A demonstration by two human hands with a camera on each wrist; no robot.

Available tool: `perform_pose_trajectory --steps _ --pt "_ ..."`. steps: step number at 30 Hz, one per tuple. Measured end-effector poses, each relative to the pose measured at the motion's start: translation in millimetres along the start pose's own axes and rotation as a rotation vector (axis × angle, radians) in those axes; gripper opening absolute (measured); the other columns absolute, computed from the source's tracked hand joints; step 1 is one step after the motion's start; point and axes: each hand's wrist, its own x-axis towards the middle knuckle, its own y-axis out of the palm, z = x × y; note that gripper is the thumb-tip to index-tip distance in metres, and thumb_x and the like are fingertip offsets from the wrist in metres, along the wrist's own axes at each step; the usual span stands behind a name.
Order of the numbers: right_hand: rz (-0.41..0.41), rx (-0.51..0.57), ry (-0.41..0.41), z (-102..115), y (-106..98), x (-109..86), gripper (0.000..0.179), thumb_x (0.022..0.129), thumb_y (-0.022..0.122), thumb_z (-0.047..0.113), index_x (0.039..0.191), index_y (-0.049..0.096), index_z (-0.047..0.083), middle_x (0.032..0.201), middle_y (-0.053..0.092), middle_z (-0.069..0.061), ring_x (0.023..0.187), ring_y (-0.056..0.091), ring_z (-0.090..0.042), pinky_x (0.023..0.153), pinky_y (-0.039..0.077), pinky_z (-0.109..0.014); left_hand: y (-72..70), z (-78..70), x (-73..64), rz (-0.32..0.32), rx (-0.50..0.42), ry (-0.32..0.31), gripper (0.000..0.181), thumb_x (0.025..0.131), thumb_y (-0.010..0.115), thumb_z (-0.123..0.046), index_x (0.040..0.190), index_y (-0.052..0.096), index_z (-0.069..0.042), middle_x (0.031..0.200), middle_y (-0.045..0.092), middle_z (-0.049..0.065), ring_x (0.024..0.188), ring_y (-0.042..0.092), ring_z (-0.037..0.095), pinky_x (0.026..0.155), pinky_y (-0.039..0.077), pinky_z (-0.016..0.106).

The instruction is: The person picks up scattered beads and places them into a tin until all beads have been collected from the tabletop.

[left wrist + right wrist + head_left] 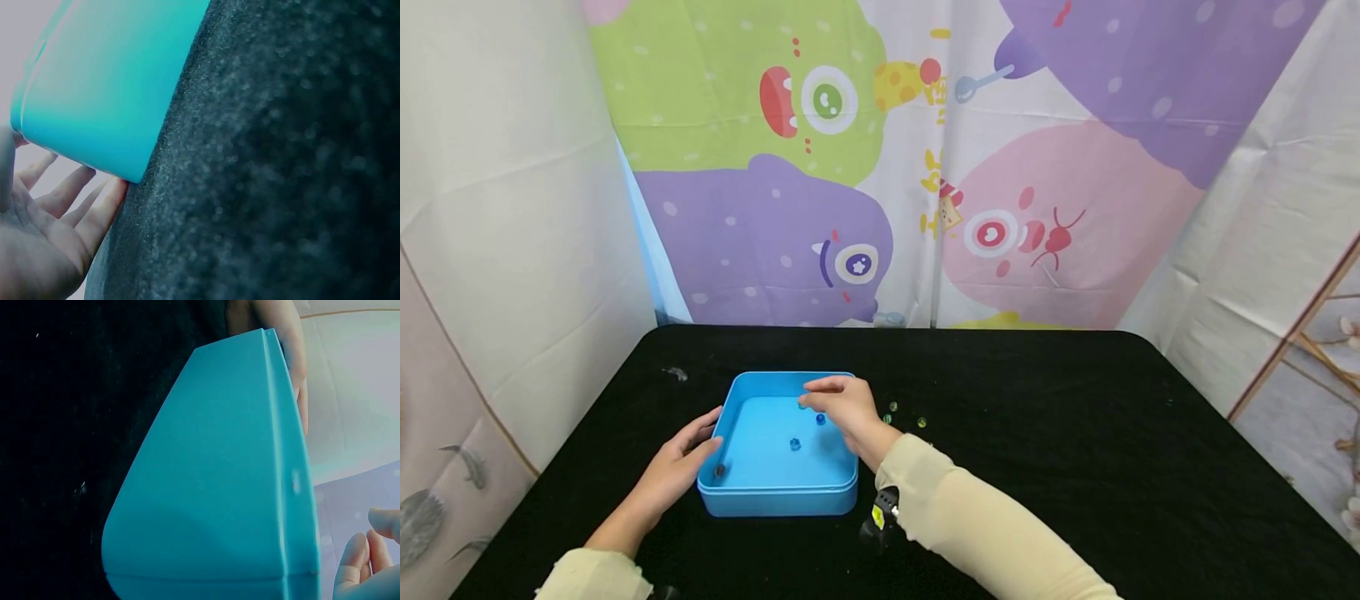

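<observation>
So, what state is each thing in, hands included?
Blue box: upright, uncovered, on the black table.
Left hand: touching the box's left side.
Right hand: above the box, thumb and fingertips apart.
Two blue beads: loose on the box floor.
Dark piece: in the box's near-left corner.
Small bead: partly hidden by the right hand.
Three green beads: loose, right of the box.

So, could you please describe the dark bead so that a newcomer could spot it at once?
On the black table stands an open blue box. In the head view, the dark bead lies inside its near left corner. Its dark colour sets it apart from the blue beads farther in.
</observation>
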Motion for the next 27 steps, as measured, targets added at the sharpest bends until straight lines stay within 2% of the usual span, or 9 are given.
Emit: perform_pose_trajectory --steps 9,17,27 --pt "-0.047 -0.017 0.024 -3 -8 1.8 0.015 0.081 0.073 0.021 0.095 0.073 0.014 0.093 0.063 0.002 0.082 0.061 -0.016 0.09 0.042 -0.048 1.0 -0.8 0.1 -0.003 0.013 -0.003 0.06 0.099 0.039 -0.035 0.149 0.017 -0.011 0.143 0.026 0.029 0.125 0.031 0.049 0.092 0.037 0.061" --pt "-0.017 0.001 0.009 -9 -19 0.7 0.024 0.081 0.073 0.022 0.102 0.071 0.009 0.098 0.064 0.0 0.085 0.061 -0.016 0.094 0.039 -0.051 0.4 -0.9 -0.4 0.002 0.01 -0.006 0.061 0.099 0.039 -0.036 0.149 0.017 -0.01 0.143 0.026 0.029 0.126 0.03 0.049 0.093 0.036 0.062" --pt "-0.005 0.009 0.024 -16 -32 -6.5 0.023 0.082 0.071 0.021 0.102 0.07 0.009 0.098 0.064 -0.001 0.087 0.061 -0.017 0.089 0.046 -0.043 0.4 0.2 -0.2 0.004 0.007 -0.003 0.061 0.099 0.04 -0.036 0.149 0.017 -0.011 0.143 0.026 0.029 0.125 0.03 0.049 0.092 0.038 0.061"
